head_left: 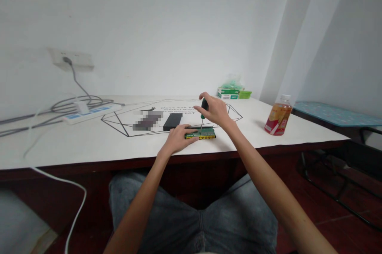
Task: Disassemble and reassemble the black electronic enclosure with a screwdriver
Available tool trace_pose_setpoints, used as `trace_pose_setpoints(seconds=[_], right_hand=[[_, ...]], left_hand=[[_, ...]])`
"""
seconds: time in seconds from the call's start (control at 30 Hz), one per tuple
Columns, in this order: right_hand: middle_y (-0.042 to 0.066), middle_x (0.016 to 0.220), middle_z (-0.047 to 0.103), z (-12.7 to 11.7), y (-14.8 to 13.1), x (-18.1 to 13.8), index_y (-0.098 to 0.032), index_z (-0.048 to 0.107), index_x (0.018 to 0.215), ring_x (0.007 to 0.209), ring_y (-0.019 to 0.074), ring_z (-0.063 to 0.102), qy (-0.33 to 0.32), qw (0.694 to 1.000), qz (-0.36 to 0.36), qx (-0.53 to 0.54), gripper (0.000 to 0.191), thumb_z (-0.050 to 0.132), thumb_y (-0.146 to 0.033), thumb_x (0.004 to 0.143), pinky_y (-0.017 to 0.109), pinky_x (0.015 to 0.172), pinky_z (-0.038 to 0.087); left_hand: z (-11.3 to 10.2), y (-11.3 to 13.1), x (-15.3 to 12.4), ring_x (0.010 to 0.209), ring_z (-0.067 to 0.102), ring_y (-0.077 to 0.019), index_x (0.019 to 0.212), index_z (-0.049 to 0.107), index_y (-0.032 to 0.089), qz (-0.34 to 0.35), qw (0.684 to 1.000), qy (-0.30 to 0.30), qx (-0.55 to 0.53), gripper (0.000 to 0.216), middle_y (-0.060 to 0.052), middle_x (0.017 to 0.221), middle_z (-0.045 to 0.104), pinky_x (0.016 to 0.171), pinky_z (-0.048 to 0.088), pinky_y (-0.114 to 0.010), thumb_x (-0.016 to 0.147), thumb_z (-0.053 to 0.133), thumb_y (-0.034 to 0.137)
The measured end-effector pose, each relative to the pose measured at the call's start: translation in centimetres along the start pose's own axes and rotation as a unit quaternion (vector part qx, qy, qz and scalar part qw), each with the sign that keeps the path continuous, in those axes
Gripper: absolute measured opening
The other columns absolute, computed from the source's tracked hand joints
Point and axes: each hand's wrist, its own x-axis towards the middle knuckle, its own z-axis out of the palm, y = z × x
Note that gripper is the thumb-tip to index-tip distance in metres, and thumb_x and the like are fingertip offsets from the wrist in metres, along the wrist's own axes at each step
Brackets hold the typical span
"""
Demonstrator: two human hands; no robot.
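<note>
My right hand (215, 108) grips a screwdriver (204, 105) by its dark green handle, the shaft pointing down. The tip meets a green circuit board (207, 131) with a row of yellow ports along its near side. On the board's left end my left hand (180, 137) is closed, fingers on top and thumb at the near edge. Just behind that hand lies a black rectangular case (172, 122). Whether the tip sits in a screw is too small to tell.
On the right stands a bottle of reddish drink (278, 115). Small green-and-white boxes (228, 93) sit by the wall. A power strip (92, 114) with grey cables lies left, and a white cable (59, 177) hangs over the front edge. A blurred-out patch (147, 121) lies beside the case.
</note>
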Motion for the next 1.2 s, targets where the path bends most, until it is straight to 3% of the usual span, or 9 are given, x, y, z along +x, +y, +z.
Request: trace_pose_setpoints(seconds=[0.07,0.17,0.43,0.6,0.73,0.83,0.93,1.03,1.2], right_hand=[[0.008,0.091,0.072,0.0,0.0,0.0,-0.021,0.055,0.122,0.08,0.0251,0.063,0.0,1.0,0.005,0.014,0.04,0.042,-0.052,0.1,0.031,0.068,0.036],[0.007,0.092,0.071,0.0,0.2,-0.1,-0.021,0.051,0.129,0.08,0.0247,0.062,-0.014,0.999,0.007,0.044,0.037,0.035,-0.04,0.101,0.032,0.07,0.038],[0.007,0.089,0.07,-0.1,0.5,-0.2,-0.022,0.055,0.12,0.08,0.0236,0.061,0.0,1.0,0.001,0.015,0.036,0.049,-0.049,0.098,0.031,0.068,0.035],[0.006,0.09,0.07,-0.3,0.5,0.0,-0.021,0.05,0.13,0.079,0.0227,0.061,-0.043,0.998,-0.004,0.049,0.036,0.045,-0.034,0.097,0.031,0.07,0.036],[0.007,0.09,0.07,-0.3,0.5,0.2,-0.022,0.05,0.128,0.081,0.0242,0.061,-0.032,0.999,-0.003,0.024,0.041,0.055,-0.045,0.094,0.031,0.07,0.035],[0.008,0.089,0.07,-0.1,0.5,0.1,-0.021,0.051,0.124,0.08,0.0249,0.061,-0.036,0.999,0.002,0.013,0.039,0.049,-0.05,0.097,0.031,0.069,0.034],[0.007,0.089,0.07,-0.2,0.6,0.2,-0.02,0.05,0.126,0.079,0.0249,0.061,-0.053,0.998,0.013,0.037,0.034,0.041,-0.039,0.099,0.032,0.069,0.035],[0.005,0.089,0.07,-0.6,0.8,0.3,-0.022,0.05,0.127,0.078,0.0228,0.06,-0.068,0.996,-0.003,0.058,0.034,0.046,-0.032,0.094,0.03,0.069,0.035],[0.006,0.082,0.069,-1.2,0.1,0.5,-0.023,0.06,0.11,0.076,0.0225,0.06,-0.043,0.999,-0.002,-0.005,0.033,0.055,-0.051,0.095,0.03,0.065,0.03]], left_hand=[[-0.1,0.0,0.0,0.137,0.051,-0.0349,0.131,0.071,0.035,0.002,1.0,-0.001,0.005,0.047,-0.006,0.148,0.059,0.112,0.041,-0.054,0.093,0.059,0.059],[-0.1,0.0,0.0,0.137,0.051,-0.0338,0.131,0.071,0.034,0.001,1.0,-0.003,0.005,0.046,-0.006,0.148,0.059,0.112,0.041,-0.052,0.093,0.059,0.058],[0.1,-0.1,0.1,0.137,0.051,-0.0347,0.13,0.071,0.034,0.002,1.0,-0.001,0.003,0.047,-0.007,0.149,0.058,0.113,0.039,-0.056,0.093,0.059,0.059],[0.0,0.0,0.0,0.135,0.053,-0.034,0.129,0.072,0.035,0.005,1.0,0.001,-0.011,0.044,-0.005,0.146,0.061,0.112,0.04,-0.053,0.093,0.06,0.058],[-0.2,0.1,0.0,0.134,0.053,-0.034,0.129,0.072,0.035,0.005,1.0,0.003,-0.011,0.044,-0.005,0.146,0.06,0.113,0.04,-0.054,0.093,0.06,0.057],[-0.2,0.1,-0.1,0.135,0.053,-0.0336,0.129,0.072,0.034,0.004,1.0,0.003,-0.008,0.044,-0.006,0.147,0.06,0.113,0.04,-0.053,0.093,0.06,0.057],[-0.3,0.2,-0.1,0.134,0.054,-0.0337,0.128,0.073,0.034,0.002,1.0,0.004,-0.013,0.044,-0.006,0.145,0.061,0.112,0.04,-0.052,0.092,0.061,0.058],[-0.3,0.2,-0.1,0.133,0.054,-0.0345,0.128,0.073,0.036,-0.001,1.0,0.002,-0.014,0.044,-0.005,0.145,0.061,0.112,0.04,-0.053,0.092,0.061,0.058],[-0.2,0.1,0.0,0.135,0.053,-0.0349,0.129,0.072,0.036,0.002,1.0,0.0,-0.01,0.045,-0.006,0.147,0.06,0.112,0.04,-0.054,0.092,0.06,0.058]])
